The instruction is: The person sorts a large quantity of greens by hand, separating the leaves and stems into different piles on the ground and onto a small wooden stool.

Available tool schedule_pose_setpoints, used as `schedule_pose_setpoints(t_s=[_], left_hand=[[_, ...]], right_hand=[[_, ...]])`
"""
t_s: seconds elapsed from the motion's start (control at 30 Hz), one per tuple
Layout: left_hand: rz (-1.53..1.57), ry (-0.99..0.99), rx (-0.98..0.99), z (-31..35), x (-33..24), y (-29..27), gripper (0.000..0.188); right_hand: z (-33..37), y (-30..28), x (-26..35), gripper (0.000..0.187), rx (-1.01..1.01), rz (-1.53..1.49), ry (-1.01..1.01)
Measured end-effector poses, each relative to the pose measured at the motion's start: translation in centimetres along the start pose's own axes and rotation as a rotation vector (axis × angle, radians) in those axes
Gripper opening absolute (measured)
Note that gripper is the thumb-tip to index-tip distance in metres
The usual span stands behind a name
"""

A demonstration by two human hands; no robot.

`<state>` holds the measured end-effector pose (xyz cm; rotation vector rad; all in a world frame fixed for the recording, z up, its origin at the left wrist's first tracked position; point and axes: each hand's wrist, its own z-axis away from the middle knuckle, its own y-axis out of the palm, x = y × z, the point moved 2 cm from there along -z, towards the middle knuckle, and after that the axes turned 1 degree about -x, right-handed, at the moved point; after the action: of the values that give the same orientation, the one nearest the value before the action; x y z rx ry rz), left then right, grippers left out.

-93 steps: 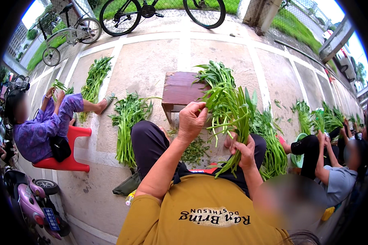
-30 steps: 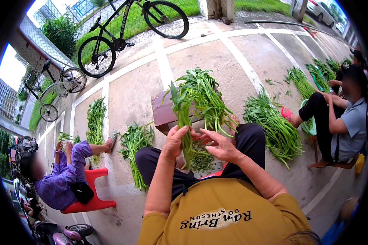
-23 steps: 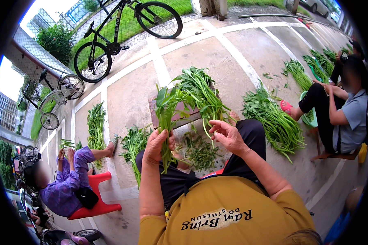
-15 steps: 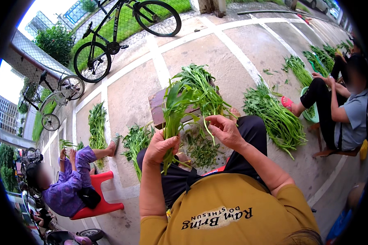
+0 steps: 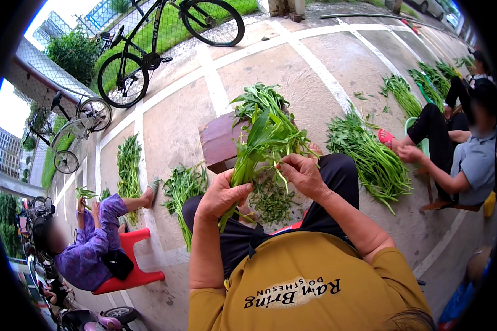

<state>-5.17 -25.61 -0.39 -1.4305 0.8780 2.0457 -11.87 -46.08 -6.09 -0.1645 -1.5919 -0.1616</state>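
My left hand [image 5: 224, 195] is wrapped round a bunch of leafy green stems [image 5: 255, 144] that look like water spinach, held over my lap with the leaves pointing up and away. My right hand [image 5: 305, 176] is closed in a pinch at the bunch's right side, on a thin green stem [image 5: 280, 172]. Beyond the bunch stands a low brown wooden stool [image 5: 215, 140], with more water spinach [image 5: 260, 95] heaped on it. Between my legs, loose leaves and trimmings [image 5: 274, 204] lie on the ground.
Piles of water spinach lie to the right [image 5: 370, 160] and left [image 5: 180, 193]. One seated person [image 5: 94, 251] is on a red plastic stool [image 5: 135, 265] at left; another [image 5: 464, 165] sits at right near a green basin [image 5: 424, 146]. Bicycles [image 5: 149, 60] stand by the fence.
My left hand has moved the bunch right and tipped it toward my right hand. My right fingers have closed at its side. The person at right has lowered their hands toward their foot.
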Motion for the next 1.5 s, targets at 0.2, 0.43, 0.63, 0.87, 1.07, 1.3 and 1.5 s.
schedule_pose_setpoints(t_s=[0.2, 0.43, 0.63, 0.87, 1.07, 1.3, 1.5], left_hand=[[-0.189, -0.081, -0.103, 0.7, -0.8, -2.1, 0.017], [-0.121, 0.013, -0.273, 2.2, -0.6, -6.4, 0.021], [0.167, 0.109, -0.14, 3.3, -1.0, -7.2, 0.031], [0.299, 0.228, -0.011, 4.2, -1.4, -6.7, 0.041], [0.277, 0.198, -0.008, 3.6, -1.5, -5.5, 0.039], [0.166, 0.123, 0.067, 2.3, -0.6, -3.9, 0.032], [0.116, 0.059, 0.076, 1.4, 0.1, -2.8, 0.027]], right_hand=[[0.1, -0.5, -0.7, 0.015, 0.007, 0.014, -0.015], [0.5, -2.0, 0.2, 0.016, -0.025, -0.125, 0.046], [2.1, 0.0, -0.6, 0.011, 0.224, 0.199, -0.045], [2.6, 1.6, -1.0, 0.028, 0.357, 0.447, -0.291], [1.2, 0.8, 1.1, 0.024, 0.323, 0.247, -0.226], [0.5, 1.3, 3.0, 0.025, 0.216, 0.088, -0.093], [0.2, 1.9, 2.5, 0.023, 0.171, 0.081, -0.121]])
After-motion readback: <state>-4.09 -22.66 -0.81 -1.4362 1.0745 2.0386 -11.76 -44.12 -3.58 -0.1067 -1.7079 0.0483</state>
